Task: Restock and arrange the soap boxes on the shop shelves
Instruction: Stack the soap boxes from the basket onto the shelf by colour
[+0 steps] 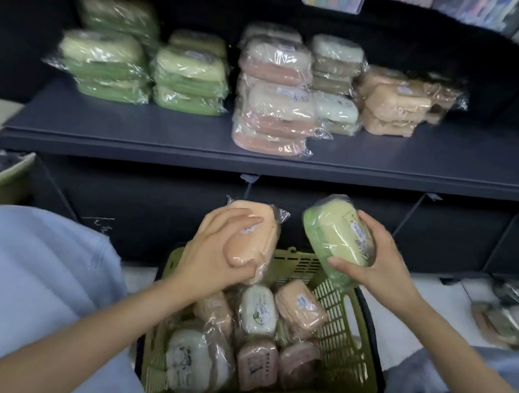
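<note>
Left hand (226, 250): gripped a peach box (260, 228) from above, fingers curled over its top, thumb under its near end; box in clear wrap, held above the basket's far left corner.

Right hand (375, 261): gripped a green box (334, 229), fingers round its right side, thumb on its near end; box tilted, wrapped, label facing up, held above the basket's far right rim.

Basket (344, 337): olive slatted plastic, on the floor between the person's knees. Held wrapped soap boxes in peach, pink and white, lying loose and overlapping; a white one (258, 310) near the middle, a larger white one (187, 360) at near left.

Shelf (131, 127): dark board, above and beyond the basket. Green stacks (106, 64) at left, a second green stack (190, 78) just beside; pink stack (273, 102) at centre; pale green stack (335, 83) behind it to the right; tan stack (394, 104) at right. All wrapped, blurred.

Floor, right: more wrapped boxes (513, 315), indistinct.
</note>
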